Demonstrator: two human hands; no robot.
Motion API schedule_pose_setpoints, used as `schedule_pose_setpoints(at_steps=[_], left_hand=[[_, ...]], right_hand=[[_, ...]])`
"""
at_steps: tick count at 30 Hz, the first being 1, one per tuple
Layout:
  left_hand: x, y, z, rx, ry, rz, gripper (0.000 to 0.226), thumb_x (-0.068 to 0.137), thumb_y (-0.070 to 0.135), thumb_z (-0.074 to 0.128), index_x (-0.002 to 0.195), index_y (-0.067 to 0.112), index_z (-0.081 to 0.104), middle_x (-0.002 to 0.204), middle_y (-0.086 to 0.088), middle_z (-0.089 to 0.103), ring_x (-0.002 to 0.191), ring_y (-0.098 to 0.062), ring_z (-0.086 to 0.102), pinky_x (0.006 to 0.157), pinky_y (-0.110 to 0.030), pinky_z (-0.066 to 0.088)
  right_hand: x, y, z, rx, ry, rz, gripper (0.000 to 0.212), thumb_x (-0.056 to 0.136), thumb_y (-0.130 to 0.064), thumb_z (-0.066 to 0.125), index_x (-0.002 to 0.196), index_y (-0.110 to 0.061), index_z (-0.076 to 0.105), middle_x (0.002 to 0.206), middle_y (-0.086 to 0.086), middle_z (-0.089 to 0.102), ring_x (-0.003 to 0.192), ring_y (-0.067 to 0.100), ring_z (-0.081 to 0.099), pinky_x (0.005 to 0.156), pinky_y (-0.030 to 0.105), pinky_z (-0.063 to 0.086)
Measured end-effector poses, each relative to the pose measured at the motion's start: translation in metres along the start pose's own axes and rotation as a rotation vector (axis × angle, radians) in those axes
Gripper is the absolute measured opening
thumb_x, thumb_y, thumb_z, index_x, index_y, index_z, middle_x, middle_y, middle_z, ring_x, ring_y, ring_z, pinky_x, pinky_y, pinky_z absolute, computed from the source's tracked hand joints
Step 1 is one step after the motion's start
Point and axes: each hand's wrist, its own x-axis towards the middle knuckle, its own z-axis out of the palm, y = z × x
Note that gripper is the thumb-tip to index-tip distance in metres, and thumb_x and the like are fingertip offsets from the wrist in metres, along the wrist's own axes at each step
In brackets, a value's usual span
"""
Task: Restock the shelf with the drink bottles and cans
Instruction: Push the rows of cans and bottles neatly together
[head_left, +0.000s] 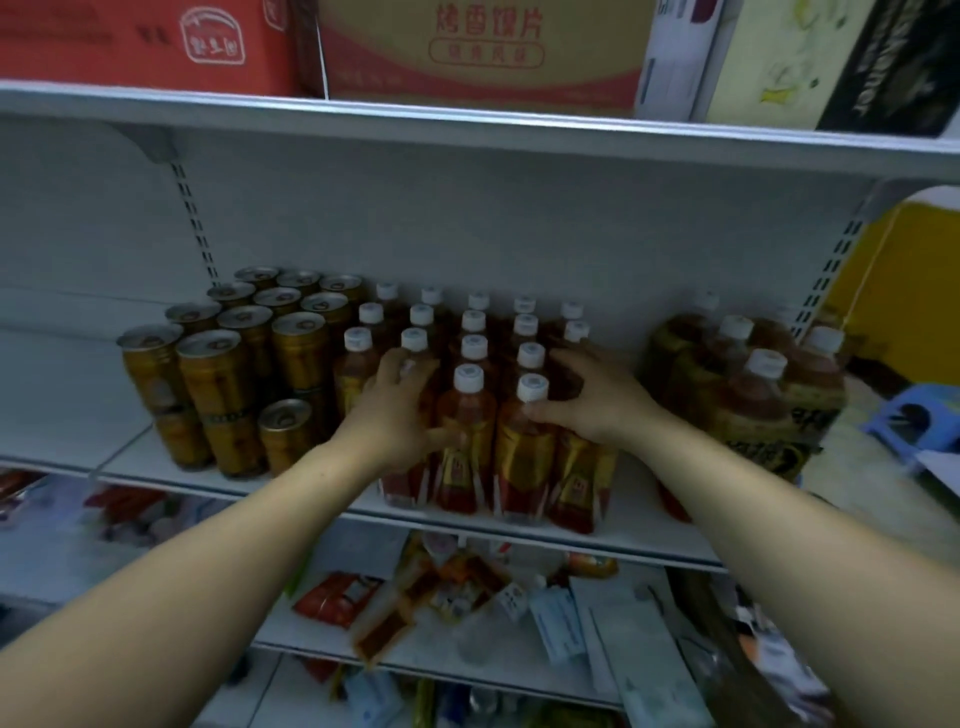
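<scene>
Two bare hands bracket a block of clear plastic tea bottles with white caps and gold labels (470, 415) at the front of the white metal shelf (644, 540). The left hand (397, 410) has its fingers (402, 366) spread, pressed flat on the block's left flank; the right hand (592, 397) curls its fingers (569, 358) loosely apart over the right flank, gripping no single bottle. Nearest the fingertips, the front-row bottles stand close to the shelf lip, so an uneven squeeze or a pull outward could probably tip one off the edge. Left of the left fingers, tall gold metal cans (228, 358) stand just beside the block, stacked in layers; a sideways shove could topple them. Right of the right fingers lies a bare gap, then a shrink-wrapped pack of larger bottles (748, 384). Beyond the fingertips, further rows reach the back panel, leaving little room rearward.
</scene>
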Motion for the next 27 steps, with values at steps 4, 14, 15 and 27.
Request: schedule_pose_setpoints(at_steps=[4, 14, 15, 27], left_hand=[[0.006, 0.000, -0.001, 0.032, -0.019, -0.022, 0.089, 0.068, 0.061, 0.067, 0.140, 0.040, 0.020, 0.148, 0.003, 0.008, 0.133, -0.036, 0.027, 0.102, -0.046, 0.037], [0.025, 0.018, -0.019, 0.267, 0.001, 0.135, 0.084, 0.070, 0.075, 0.047, 0.142, 0.034, 0.029, 0.151, -0.004, 0.027, 0.139, -0.030, 0.018, 0.111, -0.052, 0.019], [0.029, 0.024, -0.022, 0.240, -0.014, 0.158, 0.084, 0.070, 0.074, 0.049, 0.142, 0.034, 0.030, 0.150, -0.003, 0.029, 0.138, -0.030, 0.022, 0.111, -0.052, 0.022], [0.063, 0.186, 0.034, -0.019, -0.138, 0.435, 0.075, 0.080, 0.054, 0.061, 0.141, 0.019, 0.035, 0.147, -0.007, 0.034, 0.133, -0.025, 0.031, 0.103, -0.032, 0.028]], right_hand=[[0.000, -0.006, 0.010, 0.039, 0.074, -0.009, 0.092, 0.052, -0.074, 0.064, 0.135, -0.040, 0.046, 0.150, -0.002, 0.035, 0.134, 0.022, 0.035, 0.103, 0.033, 0.031], [-0.009, -0.003, -0.016, -0.083, -0.032, -0.083, 0.086, 0.062, -0.083, 0.054, 0.139, -0.045, 0.040, 0.151, -0.008, 0.036, 0.133, 0.016, 0.038, 0.101, 0.029, 0.033], [-0.012, -0.003, -0.024, -0.093, -0.020, -0.086, 0.084, 0.064, -0.082, 0.052, 0.137, -0.042, 0.044, 0.146, -0.006, 0.043, 0.129, 0.017, 0.042, 0.097, 0.029, 0.035], [-0.041, 0.126, -0.150, -0.160, 0.348, 0.250, 0.059, 0.091, -0.050, 0.051, 0.137, -0.014, 0.048, 0.143, 0.013, 0.046, 0.126, 0.031, 0.046, 0.099, 0.036, 0.036]])
